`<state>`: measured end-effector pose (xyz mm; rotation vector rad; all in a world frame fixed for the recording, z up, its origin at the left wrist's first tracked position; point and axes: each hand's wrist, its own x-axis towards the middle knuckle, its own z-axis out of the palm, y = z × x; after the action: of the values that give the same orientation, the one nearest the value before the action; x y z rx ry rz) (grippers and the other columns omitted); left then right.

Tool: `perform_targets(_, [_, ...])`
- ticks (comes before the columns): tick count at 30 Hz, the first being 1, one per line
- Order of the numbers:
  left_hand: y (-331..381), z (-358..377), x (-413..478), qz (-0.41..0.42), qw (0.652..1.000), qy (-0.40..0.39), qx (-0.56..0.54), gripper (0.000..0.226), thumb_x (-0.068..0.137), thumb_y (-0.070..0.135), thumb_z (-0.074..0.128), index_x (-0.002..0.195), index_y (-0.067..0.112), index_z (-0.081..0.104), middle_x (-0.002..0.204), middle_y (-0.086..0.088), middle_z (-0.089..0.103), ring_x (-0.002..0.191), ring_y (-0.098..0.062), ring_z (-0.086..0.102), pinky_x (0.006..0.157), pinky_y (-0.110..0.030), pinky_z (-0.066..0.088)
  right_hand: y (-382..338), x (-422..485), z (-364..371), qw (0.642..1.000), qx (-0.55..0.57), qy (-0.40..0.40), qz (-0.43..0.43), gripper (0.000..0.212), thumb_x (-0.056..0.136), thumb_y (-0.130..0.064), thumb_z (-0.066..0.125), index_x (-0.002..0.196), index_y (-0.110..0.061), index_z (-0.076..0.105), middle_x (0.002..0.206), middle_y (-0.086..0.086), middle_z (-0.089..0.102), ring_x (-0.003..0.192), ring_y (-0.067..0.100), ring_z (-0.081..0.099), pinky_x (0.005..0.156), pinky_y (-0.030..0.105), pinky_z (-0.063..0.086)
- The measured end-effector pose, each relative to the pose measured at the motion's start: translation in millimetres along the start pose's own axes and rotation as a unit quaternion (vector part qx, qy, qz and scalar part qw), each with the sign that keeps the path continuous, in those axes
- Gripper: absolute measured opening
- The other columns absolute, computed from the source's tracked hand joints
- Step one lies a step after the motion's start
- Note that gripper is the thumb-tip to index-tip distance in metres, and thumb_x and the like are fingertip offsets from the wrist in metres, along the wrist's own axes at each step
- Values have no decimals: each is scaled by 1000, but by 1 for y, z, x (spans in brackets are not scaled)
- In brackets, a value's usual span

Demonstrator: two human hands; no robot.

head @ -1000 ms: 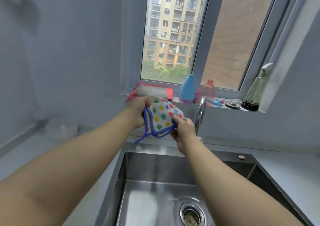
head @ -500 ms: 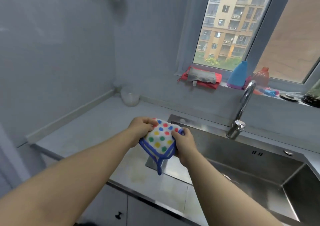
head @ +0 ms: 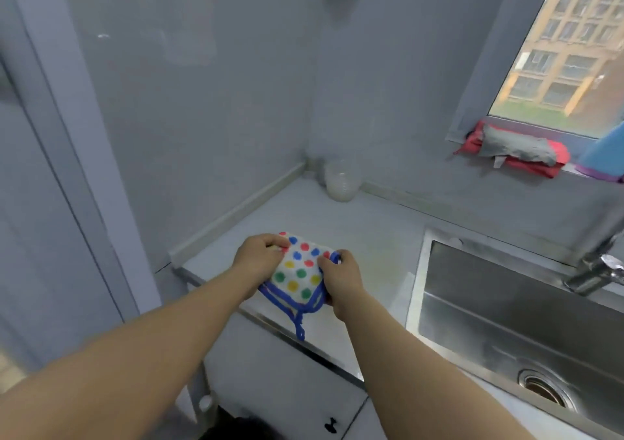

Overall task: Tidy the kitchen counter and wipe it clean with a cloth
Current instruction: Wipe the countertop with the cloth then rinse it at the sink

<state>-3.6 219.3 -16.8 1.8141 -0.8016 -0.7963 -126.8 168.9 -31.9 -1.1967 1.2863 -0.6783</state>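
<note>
Item: cloth (head: 300,274), white with coloured dots and blue trim, held over the counter (head: 364,237) left of the sink (head: 506,308). Our left hand (head: 258,262) pinches its far corner; our right hand (head: 341,279) grips its right edge. Step, as we judge: readying to wipe. Next: lay it flat, press, sweep.

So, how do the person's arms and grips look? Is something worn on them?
The left forearm and right forearm are bare, no sleeve in view. The left grip and right grip wear no glove; no ring, watch or bracelet shows.
</note>
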Motion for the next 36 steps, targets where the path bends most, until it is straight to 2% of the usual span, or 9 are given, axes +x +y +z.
perform_targets(5, [-34, -62, 69, 9, 994, -25, 109, 28, 93, 8, 49, 114, 20, 63, 143, -2, 44, 109, -20, 50, 86, -26, 44, -5, 32, 88, 999, -8, 12, 28, 25, 95, -19, 48, 118, -13, 47, 107, 10, 58, 96, 29, 61, 89, 45, 53])
perform_targets(8, [-58, -74, 93, 91, 902, -85, 413, 48, 94, 16, 45, 140, 30, 39, 159, -3, 5, 144, -27, 13, 114, -34, 23, 0, 37, 97, 996, -74, 43, 13, 44, 96, -19, 47, 137, -14, 35, 110, 9, 54, 90, 20, 51, 79, 29, 43])
perform_targets(10, [-70, -69, 101, 136, 849, -136, 492, 51, 98, 26, 37, 147, 33, 24, 159, 0, -10, 147, -27, -8, 119, -38, 10, 11, 39, 91, 989, -122, 77, 17, 43, 96, -18, 44, 138, -13, 35, 110, 9, 54, 91, 22, 50, 79, 28, 41])
perform_targets(14, [-92, -49, 102, 126, 812, -234, 519, 55, 99, 46, 26, 150, 38, 6, 159, 2, -14, 146, -27, -14, 119, -42, -1, 29, 44, 72, 967, -206, 142, 46, 40, 94, -17, 42, 134, -11, 42, 125, 13, 56, 110, 31, 55, 91, 35, 46])
perform_targets(18, [-111, -47, 104, 129, 776, -234, 571, 60, 97, 57, 16, 148, 40, -11, 156, 1, -26, 145, -26, -21, 117, -44, -12, 33, 49, 55, 922, -347, 166, 35, 41, 94, -16, 39, 134, -15, 46, 129, 7, 56, 118, 26, 51, 91, 32, 41])
perform_targets(23, [-104, -32, 108, 129, 782, -210, 573, 62, 97, 57, 11, 148, 35, -16, 155, -1, -27, 144, -28, -22, 117, -45, -13, 48, 53, 37, 853, -516, 79, 26, 19, 93, -11, 33, 106, -14, 47, 127, 5, 51, 118, 25, 43, 84, 32, 35])
perform_targets(28, [-114, -28, 90, 258, 714, -300, 578, 87, 55, 75, -34, 132, 36, -31, 143, 7, -36, 143, -23, -24, 114, -39, -17, 54, 55, 27, 839, -543, 40, 6, 28, 93, -7, 32, 114, -10, 49, 126, 3, 47, 118, 23, 42, 86, 30, 39])
perform_targets(32, [-98, -13, 106, 133, 777, -218, 575, 61, 98, 53, 9, 147, 30, -19, 156, 1, -25, 145, -27, -21, 116, -44, -12, 44, 56, 16, 840, -542, -8, 12, 20, 94, -4, 30, 99, -12, 47, 123, 8, 49, 120, 25, 45, 90, 30, 39])
perform_targets(36, [-102, 10, 72, 225, 740, -279, 569, 58, 100, 48, 12, 139, 34, -27, 153, 3, -28, 144, -28, -23, 115, -43, -15, 44, 55, 8, 843, -537, -21, -3, 33, 94, -5, 31, 119, -6, 52, 125, 8, 51, 121, 26, 47, 95, 31, 40])
